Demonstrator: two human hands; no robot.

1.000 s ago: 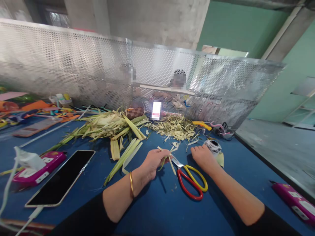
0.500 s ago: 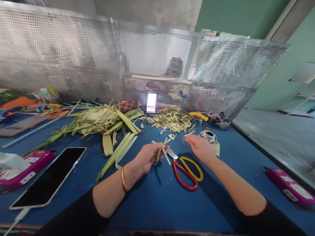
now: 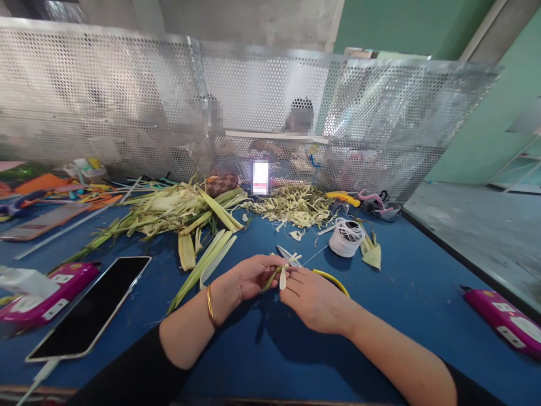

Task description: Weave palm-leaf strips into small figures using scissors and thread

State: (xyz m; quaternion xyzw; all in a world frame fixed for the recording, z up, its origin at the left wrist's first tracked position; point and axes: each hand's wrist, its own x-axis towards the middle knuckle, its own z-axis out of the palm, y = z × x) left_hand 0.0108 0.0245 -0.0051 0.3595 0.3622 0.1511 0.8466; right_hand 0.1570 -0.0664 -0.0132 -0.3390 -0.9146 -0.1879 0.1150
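The right hand (image 3: 315, 299) has come from beside the thread spool (image 3: 346, 238) to join the left hand (image 3: 249, 277); both hands' fingers now pinch the small leaf strips (image 3: 279, 274) above the desk (image 3: 270, 349), covering the scissors (image 3: 333, 277).

You worked on a matt blue cloth-like table (image 3: 262, 349). The leaf strips (image 3: 281, 273) looked dry and papery. The phone (image 3: 91, 307) had shiny black glass. The screen (image 3: 127, 107) was dull metal full of holes.

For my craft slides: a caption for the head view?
Both hands, left hand and right hand, pinch a small leaf strip above the blue table.
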